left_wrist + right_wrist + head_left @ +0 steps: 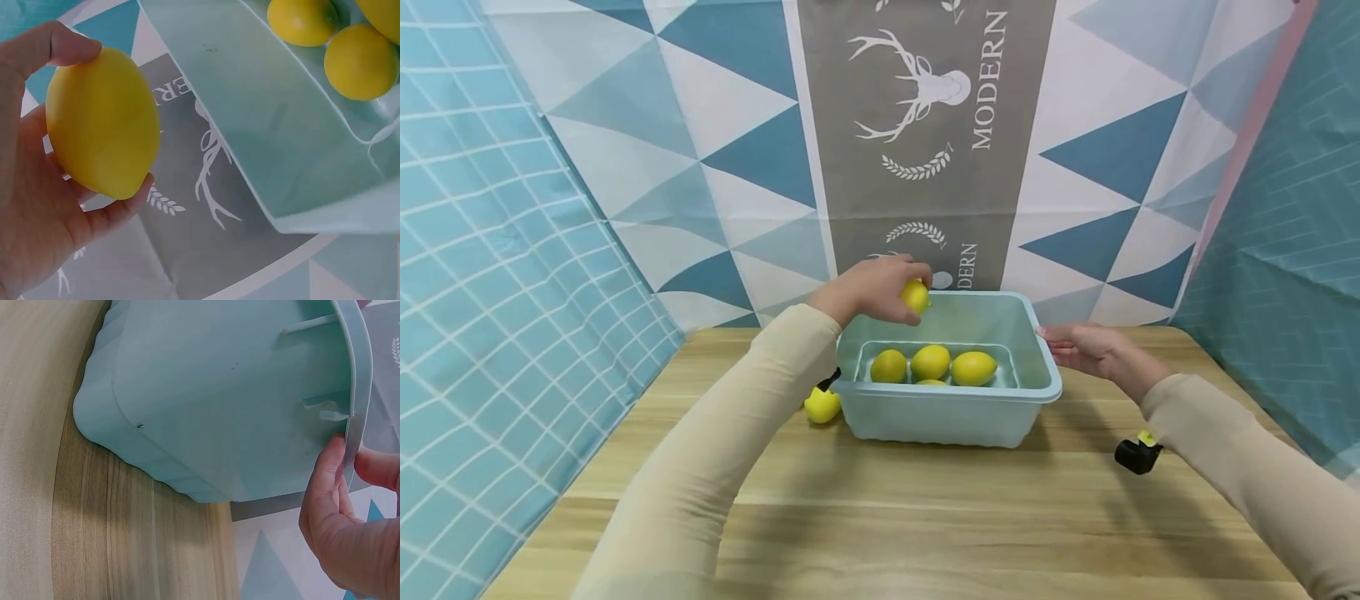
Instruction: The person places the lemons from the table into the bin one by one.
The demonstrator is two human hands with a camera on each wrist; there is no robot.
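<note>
My left hand (880,289) grips a yellow lemon (103,125), thumb on one side and fingers on the other. In the head view that lemon is held above the back left part of a pale blue-green plastic bin (936,417). Several more lemons (973,368) lie on the bin's floor, one of them mostly hidden behind the front rim. On the bin's right side, my right hand (1090,350) pinches the rim (359,381) between thumb and fingers. The right wrist view shows the bin's outer wall (206,425) close to that hand.
Another lemon (822,406) sits on the wooden table (925,517) just left of the bin, partly covered by a black wrist piece (830,380). Behind the table hangs a patterned cloth (925,192). A blue checked cloth (490,250) borders the left side.
</note>
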